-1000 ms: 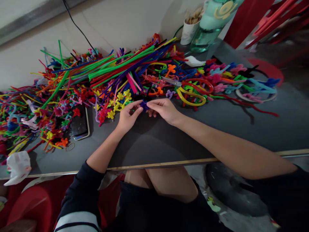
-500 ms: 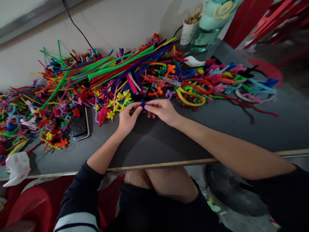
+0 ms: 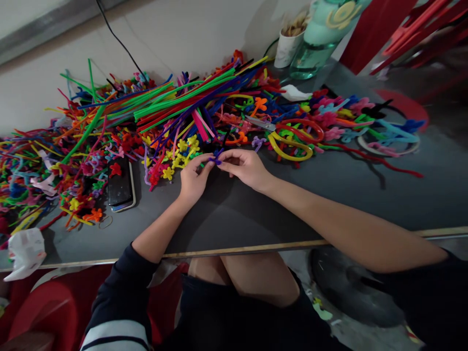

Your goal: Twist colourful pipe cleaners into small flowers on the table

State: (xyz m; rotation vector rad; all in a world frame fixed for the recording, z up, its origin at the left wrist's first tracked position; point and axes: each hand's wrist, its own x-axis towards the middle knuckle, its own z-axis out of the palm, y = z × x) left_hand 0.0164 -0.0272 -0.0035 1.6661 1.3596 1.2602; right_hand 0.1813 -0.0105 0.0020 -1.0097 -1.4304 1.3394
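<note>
A small dark purple pipe-cleaner piece is held between my two hands, above the table near the pile. My left hand pinches its left side between thumb and forefinger. On its right side, my right hand grips it with thumb and fingertips. The exact shape of the piece is too small to tell. Just left of my left hand lie yellow pipe-cleaner flowers. A lilac piece rests behind my right hand.
Behind my hands, long pipe cleaners lie on a colourful heap. Scissors with red and yellow handles sit to the right. A phone lies left. At the back stand a paper cup and a green bottle.
The purple piece has turned between my fingertips and looks flatter. The fingers of my right hand have curled in a little. Both hands stay in nearly the same place.
</note>
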